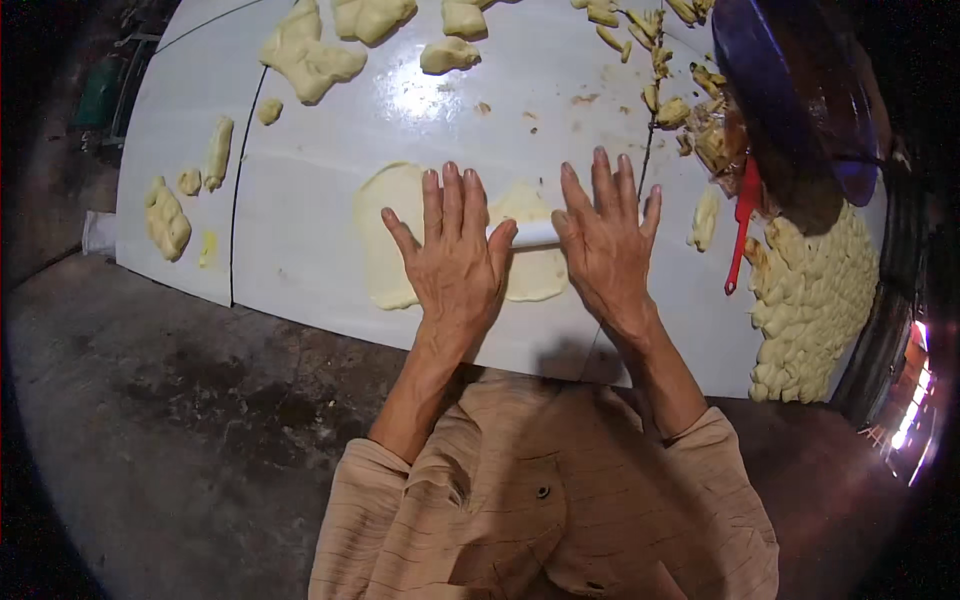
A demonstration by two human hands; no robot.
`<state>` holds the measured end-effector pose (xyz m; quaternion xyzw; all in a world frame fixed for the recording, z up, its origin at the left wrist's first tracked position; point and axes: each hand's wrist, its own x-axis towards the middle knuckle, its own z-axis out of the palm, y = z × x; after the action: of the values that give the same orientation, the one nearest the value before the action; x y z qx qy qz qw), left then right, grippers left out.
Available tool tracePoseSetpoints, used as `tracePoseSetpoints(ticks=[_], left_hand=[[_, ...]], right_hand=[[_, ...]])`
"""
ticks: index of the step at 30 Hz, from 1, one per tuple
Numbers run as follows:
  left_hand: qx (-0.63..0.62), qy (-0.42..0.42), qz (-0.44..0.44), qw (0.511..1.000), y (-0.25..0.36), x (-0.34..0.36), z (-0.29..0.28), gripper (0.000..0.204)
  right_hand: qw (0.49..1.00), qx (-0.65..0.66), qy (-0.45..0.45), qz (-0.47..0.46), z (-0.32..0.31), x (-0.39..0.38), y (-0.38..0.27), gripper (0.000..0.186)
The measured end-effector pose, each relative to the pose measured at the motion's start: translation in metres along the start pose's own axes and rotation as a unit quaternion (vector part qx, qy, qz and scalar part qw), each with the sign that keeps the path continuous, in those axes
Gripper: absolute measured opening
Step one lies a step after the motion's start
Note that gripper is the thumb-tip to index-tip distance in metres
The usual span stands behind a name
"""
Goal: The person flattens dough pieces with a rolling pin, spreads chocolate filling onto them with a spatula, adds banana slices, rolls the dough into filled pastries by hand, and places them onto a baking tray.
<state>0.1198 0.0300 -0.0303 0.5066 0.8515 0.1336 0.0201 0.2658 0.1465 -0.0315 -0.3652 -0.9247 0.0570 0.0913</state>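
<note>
At the far left, small pale dough lumps (167, 220) lie on the white table (320, 130). Nearer the middle, close to the table's front edge, a flattened dough sheet (385, 245) shows on both sides of the left hand (455, 260), which lies palm down, fingers apart and pointing away from the person. The sheet looks soft, light and stretchy, probably easy to tear or dent, so it is best lifted with flat fingers under its rim. Between the hands shows a white rolling pin (536, 235), lying across the dough; it looks stiff, smooth and perhaps slippery, suited to flat palms near its ends. The right hand (610, 255) lies over its right end, fingers spread, not curled round it; how firmly either palm presses, I cannot tell. Farther right are a dough strip (705, 218), a red utensil (742, 225) and many shaped dough pieces (810, 310).
</note>
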Motion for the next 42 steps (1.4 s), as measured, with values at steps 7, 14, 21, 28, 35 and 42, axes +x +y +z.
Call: tracePoseSetpoints(ticks=[7,14,21,28,35,42], left_hand=[[-0.005,0.01,-0.006,1.0,-0.013,0.081,0.01,0.057],[0.014,0.092,0.033,0.995,-0.023,0.152,0.025,0.062],[-0.067,0.222,0.125,0.965,-0.054,0.17,0.014,0.055],[-0.046,0.004,0.146,0.988,-0.05,0.061,-0.03,0.054],[-0.01,-0.068,0.158,0.985,-0.019,0.036,-0.003,0.077],[0.01,-0.029,0.14,0.99,-0.085,0.033,-0.026,0.077]], right_hand=[[0.997,-0.05,0.022,0.046,0.014,0.072,0.008,0.052],[0.988,-0.085,0.102,0.078,0.031,0.141,0.026,0.057],[0.964,0.165,0.005,-0.208,-0.014,0.11,0.024,0.04],[0.998,0.047,0.031,0.003,-0.013,0.077,0.05,0.039],[0.971,0.094,-0.083,-0.202,-0.003,0.061,-0.011,0.076],[0.966,-0.022,-0.044,-0.254,-0.014,0.053,-0.029,0.074]])
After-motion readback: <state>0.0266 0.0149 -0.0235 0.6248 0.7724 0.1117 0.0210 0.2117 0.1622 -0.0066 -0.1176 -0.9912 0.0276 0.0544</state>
